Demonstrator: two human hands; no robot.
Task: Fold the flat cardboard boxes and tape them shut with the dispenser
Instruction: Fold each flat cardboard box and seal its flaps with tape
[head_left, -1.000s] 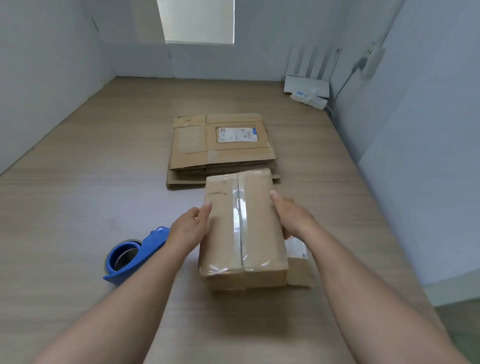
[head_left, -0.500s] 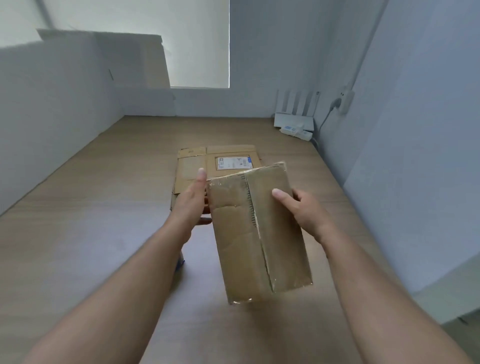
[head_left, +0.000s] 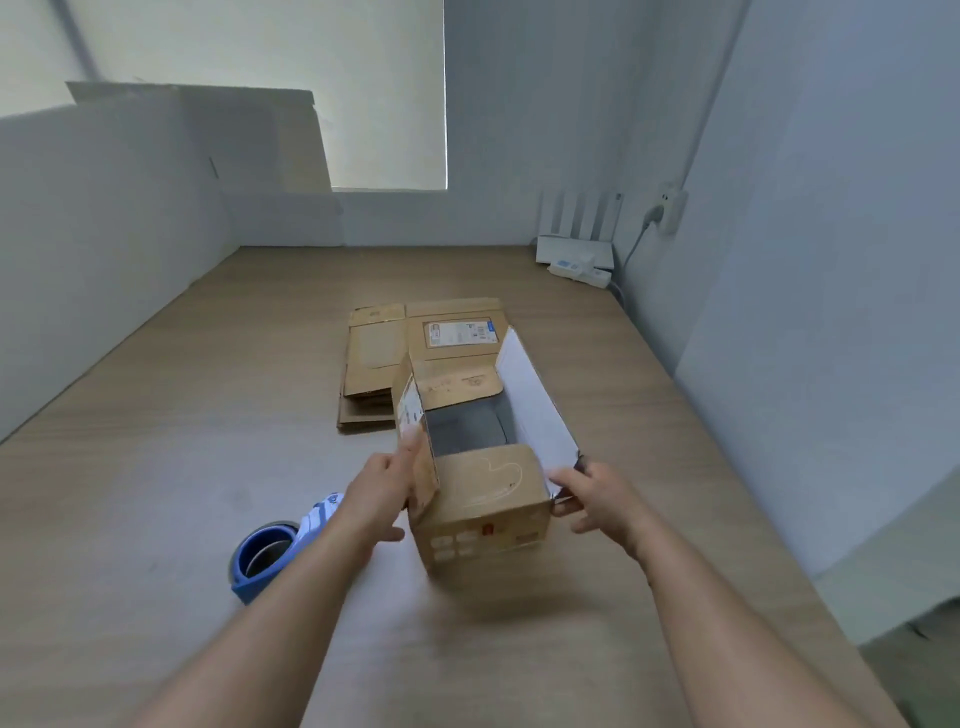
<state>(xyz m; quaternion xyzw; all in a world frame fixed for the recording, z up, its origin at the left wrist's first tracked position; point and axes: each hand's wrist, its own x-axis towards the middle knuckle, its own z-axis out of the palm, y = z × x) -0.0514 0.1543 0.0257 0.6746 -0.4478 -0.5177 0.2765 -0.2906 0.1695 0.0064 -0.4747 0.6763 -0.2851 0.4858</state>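
Turned over since half a second ago: the box (head_left: 485, 535), which was then in the air, tilted, with its taped seam toward the camera, now has its open end up and its flaps standing, dark interior visible. One second ago it lay seam-up on the table (head_left: 156, 467). The seam is out of view now and is judged to be underneath. The box is mid-table, straight ahead of the person. Blur at its base means I cannot tell whether it rests on the surface or hangs just above it. The left hand (head_left: 382, 493) has fairly straight fingers laid against the outside of the left flap (head_left: 411, 410), not curled round it. The right hand (head_left: 597, 501) pinches the near corner of the right flap (head_left: 530, 405), white face inward. The blue tape dispenser (head_left: 267, 558) lies at 8 o'clock from the box, beside the left forearm, untouched. The stack of flat boxes (head_left: 374, 358) is at 11 o'clock, just behind the box. A router (head_left: 576, 244) is at 1 o'clock, in the far corner. Reading: bottom closed, top still open. Next would be folding the flaps in, then reaching for the dispenser.
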